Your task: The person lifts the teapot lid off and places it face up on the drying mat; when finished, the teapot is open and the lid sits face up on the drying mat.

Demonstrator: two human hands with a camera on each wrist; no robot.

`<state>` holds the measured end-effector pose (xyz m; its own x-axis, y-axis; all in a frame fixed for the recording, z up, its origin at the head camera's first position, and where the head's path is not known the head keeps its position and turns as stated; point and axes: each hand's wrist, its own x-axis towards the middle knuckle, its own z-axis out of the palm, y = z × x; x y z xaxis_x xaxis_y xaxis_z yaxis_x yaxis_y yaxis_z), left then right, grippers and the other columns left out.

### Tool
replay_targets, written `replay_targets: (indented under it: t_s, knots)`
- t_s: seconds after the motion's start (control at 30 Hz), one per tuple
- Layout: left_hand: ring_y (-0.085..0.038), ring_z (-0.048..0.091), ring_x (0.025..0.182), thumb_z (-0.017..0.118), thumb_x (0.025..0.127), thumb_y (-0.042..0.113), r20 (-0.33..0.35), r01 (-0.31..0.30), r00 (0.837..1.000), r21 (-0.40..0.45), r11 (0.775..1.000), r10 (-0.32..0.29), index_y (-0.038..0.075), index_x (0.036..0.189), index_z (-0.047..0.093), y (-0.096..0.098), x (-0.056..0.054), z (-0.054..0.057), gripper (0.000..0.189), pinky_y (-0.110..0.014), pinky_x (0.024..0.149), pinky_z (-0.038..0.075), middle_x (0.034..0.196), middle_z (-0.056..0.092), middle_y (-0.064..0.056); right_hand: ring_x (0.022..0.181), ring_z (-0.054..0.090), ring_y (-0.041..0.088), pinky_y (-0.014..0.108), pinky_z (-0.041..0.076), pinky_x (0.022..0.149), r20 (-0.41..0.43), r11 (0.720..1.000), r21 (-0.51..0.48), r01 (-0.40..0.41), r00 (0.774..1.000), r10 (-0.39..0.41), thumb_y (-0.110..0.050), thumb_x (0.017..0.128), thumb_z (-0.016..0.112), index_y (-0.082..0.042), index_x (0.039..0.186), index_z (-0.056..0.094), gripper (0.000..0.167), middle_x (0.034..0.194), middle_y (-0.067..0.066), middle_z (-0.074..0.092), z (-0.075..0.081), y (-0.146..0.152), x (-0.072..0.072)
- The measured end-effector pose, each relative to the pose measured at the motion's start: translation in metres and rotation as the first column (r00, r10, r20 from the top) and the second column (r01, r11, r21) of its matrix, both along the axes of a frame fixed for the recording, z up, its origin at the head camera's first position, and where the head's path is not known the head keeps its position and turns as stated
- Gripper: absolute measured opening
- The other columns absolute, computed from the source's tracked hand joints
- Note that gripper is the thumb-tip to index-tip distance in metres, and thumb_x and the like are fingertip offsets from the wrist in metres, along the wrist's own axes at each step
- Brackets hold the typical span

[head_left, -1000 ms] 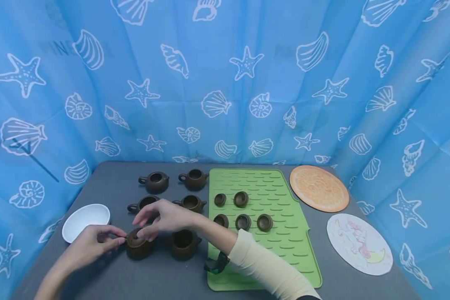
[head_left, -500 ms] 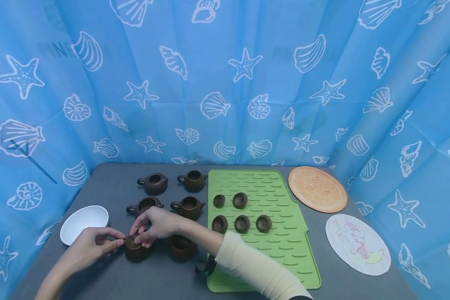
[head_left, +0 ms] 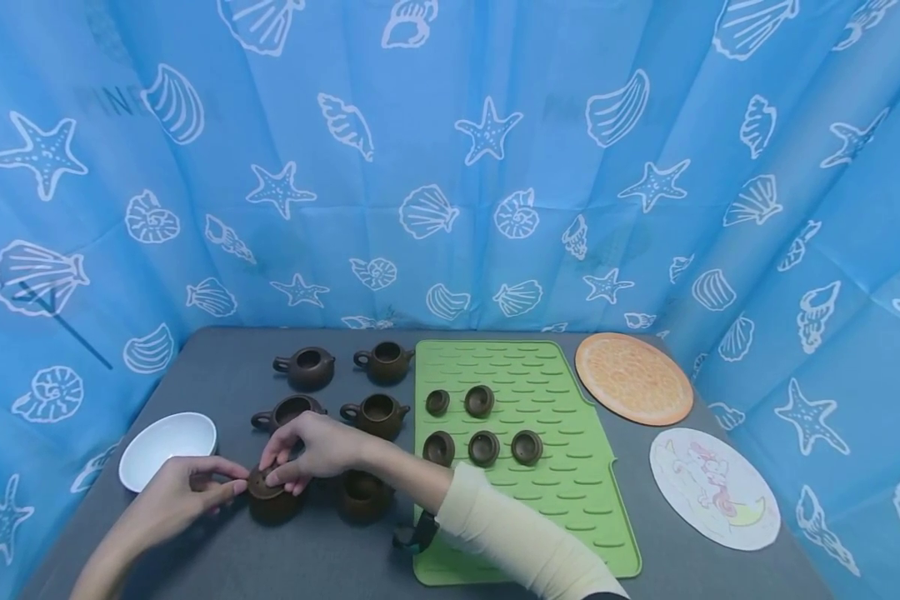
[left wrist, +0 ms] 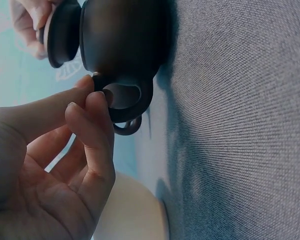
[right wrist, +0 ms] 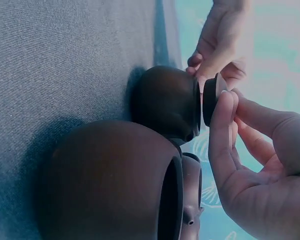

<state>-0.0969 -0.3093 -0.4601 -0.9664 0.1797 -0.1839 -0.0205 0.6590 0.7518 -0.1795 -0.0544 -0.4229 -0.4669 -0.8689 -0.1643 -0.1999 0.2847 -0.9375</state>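
Note:
A small dark brown teapot [head_left: 273,510] stands on the grey cloth at the front left. My left hand [head_left: 183,492] pinches its handle [left wrist: 135,107] between thumb and fingers. Over the mouth, my right hand [head_left: 318,450] pinches the teapot lid [right wrist: 210,97] by its top. Both wrist views show a narrow gap between the lid and the rim, with the lid roughly parallel to it. A second lidless teapot [right wrist: 110,185] stands close on the right. In the head view, my fingers cover part of the lid.
More lidless teapots [head_left: 309,367] stand behind my right hand. Several lids [head_left: 483,447] lie on a green ridged mat [head_left: 570,517] under my right forearm. A white bowl [head_left: 167,442] stands left; an orange round mat [head_left: 633,379] and a white picture disc [head_left: 715,490] lie right.
My right hand has moved slightly left and down, and its fingers have come together on the lid. My left hand keeps its grip on the handle. Little differs over the last half second.

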Motion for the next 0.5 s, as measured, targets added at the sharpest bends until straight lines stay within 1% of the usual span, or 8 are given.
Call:
replay_targets:
  t_s: [0.13, 0.23, 0.4, 0.5]
  knots:
    - [-0.010, 0.069, 0.068, 0.078, 0.100, 0.018, -0.008, -0.013, 1.000, 0.008, 1.000, 0.013, 0.001, 0.119, 0.078, 0.002, 0.001, -0.001, 0.025, -0.027, 0.059, 0.058, 0.097, 0.080, -0.008, 0.071, 0.071, 0.004, 0.031, 0.069, 0.075, 0.008, 1.000, -0.028, -0.007, 1.000, 0.007, -0.001, 0.101, 0.074, 0.001, 0.117, 0.075, 0.016, 0.098, -0.002, 0.061, 0.003, 0.009, 0.000]
    - [-0.010, 0.068, 0.067, 0.078, 0.101, 0.019, -0.005, -0.021, 1.000, 0.004, 1.000, 0.021, 0.002, 0.119, 0.079, 0.003, 0.001, -0.001, 0.025, -0.027, 0.058, 0.056, 0.095, 0.080, -0.008, 0.070, 0.072, 0.005, 0.035, 0.070, 0.077, -0.015, 0.999, -0.051, -0.001, 1.000, 0.000, -0.004, 0.102, 0.074, -0.001, 0.118, 0.075, 0.016, 0.101, -0.001, 0.064, 0.005, 0.019, -0.001]
    - [-0.011, 0.067, 0.067, 0.078, 0.101, 0.019, 0.007, -0.041, 0.999, -0.013, 0.999, 0.041, 0.003, 0.120, 0.079, 0.004, 0.001, 0.000, 0.025, -0.026, 0.059, 0.055, 0.095, 0.079, -0.006, 0.070, 0.073, 0.007, 0.039, 0.070, 0.076, -0.034, 0.995, -0.093, 0.024, 0.999, -0.027, -0.006, 0.103, 0.074, -0.002, 0.117, 0.073, 0.015, 0.106, 0.008, 0.073, 0.011, 0.039, -0.002]
    - [-0.010, 0.067, 0.067, 0.079, 0.100, 0.019, 0.004, -0.048, 0.999, -0.015, 0.999, 0.049, 0.004, 0.119, 0.079, 0.005, 0.001, -0.001, 0.024, -0.026, 0.059, 0.056, 0.097, 0.080, -0.006, 0.074, 0.074, 0.011, 0.049, 0.069, 0.080, -0.013, 0.992, -0.113, 0.050, 0.999, -0.052, -0.006, 0.103, 0.074, -0.003, 0.118, 0.073, 0.015, 0.108, 0.007, 0.074, 0.013, 0.053, -0.003]
